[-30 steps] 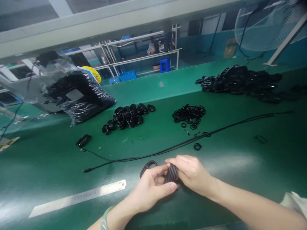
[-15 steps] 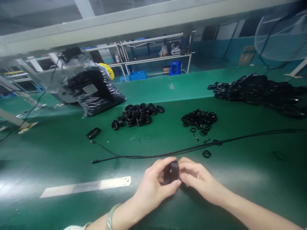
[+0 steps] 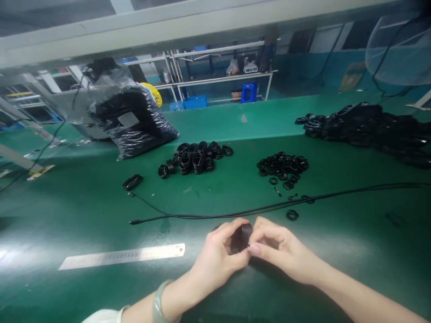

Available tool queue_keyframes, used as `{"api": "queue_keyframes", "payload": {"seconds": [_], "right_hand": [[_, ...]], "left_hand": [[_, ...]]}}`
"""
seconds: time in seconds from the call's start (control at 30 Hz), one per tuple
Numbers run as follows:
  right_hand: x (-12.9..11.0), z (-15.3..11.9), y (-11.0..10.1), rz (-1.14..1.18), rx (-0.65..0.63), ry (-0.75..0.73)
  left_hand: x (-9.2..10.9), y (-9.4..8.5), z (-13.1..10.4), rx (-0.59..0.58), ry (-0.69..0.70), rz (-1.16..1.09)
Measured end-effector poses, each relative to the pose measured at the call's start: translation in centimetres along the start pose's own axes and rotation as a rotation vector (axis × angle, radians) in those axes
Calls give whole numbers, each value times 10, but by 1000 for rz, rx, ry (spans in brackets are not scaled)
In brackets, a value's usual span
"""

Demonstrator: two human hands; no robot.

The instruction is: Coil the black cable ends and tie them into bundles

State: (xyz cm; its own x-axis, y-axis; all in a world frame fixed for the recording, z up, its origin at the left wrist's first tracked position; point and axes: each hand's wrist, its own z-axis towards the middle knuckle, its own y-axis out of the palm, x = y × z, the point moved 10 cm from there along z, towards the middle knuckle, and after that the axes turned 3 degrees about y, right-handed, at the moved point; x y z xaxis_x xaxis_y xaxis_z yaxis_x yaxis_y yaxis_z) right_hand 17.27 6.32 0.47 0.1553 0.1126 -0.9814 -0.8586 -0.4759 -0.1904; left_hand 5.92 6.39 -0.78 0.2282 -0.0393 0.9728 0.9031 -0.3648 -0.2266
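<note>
My left hand (image 3: 218,255) is wrapped around a small black coiled cable (image 3: 245,232), its windings facing right between thumb and fingers. My right hand (image 3: 279,251) pinches at the coil's right side, thumb and forefinger together near the left thumb tip. A tiny dark bit shows at that pinch, too small to name for certain. Beyond the hands a long black cable (image 3: 208,217) stretches across the table, with connectors at its left end. A single black ring (image 3: 292,215) lies just past my right hand.
A steel ruler (image 3: 124,256) lies at left. Farther back are stacked black coils (image 3: 198,161), a heap of small black rings (image 3: 283,164), a lone coil (image 3: 132,182) and a plastic bag (image 3: 141,121). A large black pile (image 3: 363,125) sits at right, below a fan (image 3: 400,54).
The right thumb and forefinger have closed together at the coil's edge, and the right hand is turned slightly. The left hand keeps its hold. The view has shifted a little.
</note>
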Motion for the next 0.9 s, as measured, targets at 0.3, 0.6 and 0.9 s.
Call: {"api": "queue_keyframes", "payload": {"seconds": [0.3,0.6,0.9], "right_hand": [[20,6,1,277,-44,198],[19,4,-21,327,169,140],[27,8,6,468,1,151]], "left_hand": [[-3,13,0,-145,-125,-632],[1,33,-8,-381,-319,-950],[-25,39,-3,-208,-465,-906]]}}
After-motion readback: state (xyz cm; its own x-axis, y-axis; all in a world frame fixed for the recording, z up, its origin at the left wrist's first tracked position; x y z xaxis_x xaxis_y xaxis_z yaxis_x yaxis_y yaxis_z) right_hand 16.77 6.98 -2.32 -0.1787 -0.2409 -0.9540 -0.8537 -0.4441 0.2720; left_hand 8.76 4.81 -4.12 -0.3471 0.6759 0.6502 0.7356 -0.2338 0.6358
